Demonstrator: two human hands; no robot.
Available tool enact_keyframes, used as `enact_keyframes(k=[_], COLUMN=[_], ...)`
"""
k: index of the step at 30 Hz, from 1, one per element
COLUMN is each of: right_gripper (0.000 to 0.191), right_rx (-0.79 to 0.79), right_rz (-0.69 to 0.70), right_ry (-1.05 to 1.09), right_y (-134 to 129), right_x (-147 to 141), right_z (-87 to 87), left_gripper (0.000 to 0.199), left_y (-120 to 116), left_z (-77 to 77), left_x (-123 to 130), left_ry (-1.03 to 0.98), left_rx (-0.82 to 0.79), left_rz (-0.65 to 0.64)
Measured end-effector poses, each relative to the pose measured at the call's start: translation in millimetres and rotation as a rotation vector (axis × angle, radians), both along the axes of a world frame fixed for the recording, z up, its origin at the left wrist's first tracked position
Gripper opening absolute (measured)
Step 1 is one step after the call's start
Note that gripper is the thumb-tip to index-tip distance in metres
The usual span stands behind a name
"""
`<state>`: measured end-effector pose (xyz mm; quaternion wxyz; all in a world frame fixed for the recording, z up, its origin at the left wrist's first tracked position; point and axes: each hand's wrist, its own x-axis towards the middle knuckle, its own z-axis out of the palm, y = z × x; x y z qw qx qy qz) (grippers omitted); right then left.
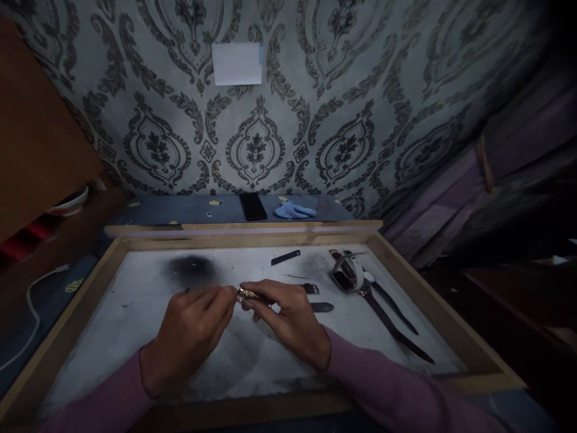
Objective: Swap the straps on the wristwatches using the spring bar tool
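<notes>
My right hand pinches a small, shiny gold-coloured watch between thumb and fingers, above the white board. My left hand is closed at the watch's left end, its fingertips pressed together; what they hold is hidden. Just past my right hand lie a black watch strap piece and a dark strap piece, partly covered by that hand. A thin metal tool and a flat black blade-like strip rest farther back.
Several watches lie in a heap on the right, among them a square-faced watch and a long brown strap. A raised wooden frame borders the white board. Behind it are a black phone and a blue cloth.
</notes>
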<state>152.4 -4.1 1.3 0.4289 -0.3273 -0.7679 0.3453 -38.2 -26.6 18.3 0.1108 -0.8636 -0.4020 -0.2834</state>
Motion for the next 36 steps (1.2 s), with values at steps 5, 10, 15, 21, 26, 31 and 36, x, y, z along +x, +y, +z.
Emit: enact_keyframes(k=[5, 10, 15, 21, 26, 31, 36], right_gripper=[0.020, 0.019, 0.019, 0.021, 0.018, 0.016, 0.015], right_rx=[0.189, 0.283, 0.417, 0.534, 0.545, 0.554, 0.573], right_rz=[-0.068, -0.094, -0.128, -0.110, -0.108, -0.116, -0.128], right_ry=[-0.085, -0.088, -0.048, 0.029, 0.012, 0.015, 0.026], right_y=[-2.4, -5.7, -8.0, -7.3, -8.1, -8.1, -8.5], right_x=[1.2, -0.3, -1.5, -1.3, 0.6, 1.1, 1.1], right_z=[-0.3, 0.8, 1.3, 2.0, 2.0, 2.0, 0.9], left_gripper=[0.024, 0.018, 0.020, 0.015, 0.015, 0.013, 0.011], left_y=[-0.3, -2.6, -4.7, -3.0, -4.2, -3.8, -4.1], left_z=[1.3, 0.3, 4.3, 5.8, 2.9, 0.6, -0.4], left_x=[2.9, 2.7, 1.3, 2.5, 2.0, 2.3, 3.4], left_ry=[0.031, 0.071, 0.143, 0.108, 0.111, 0.088, -0.003], left_rx=[0.069, 0.159, 0.293, 0.407, 0.380, 0.351, 0.262], left_rz=[-0.013, -0.011, -0.066, -0.090, -0.124, -0.137, -0.165])
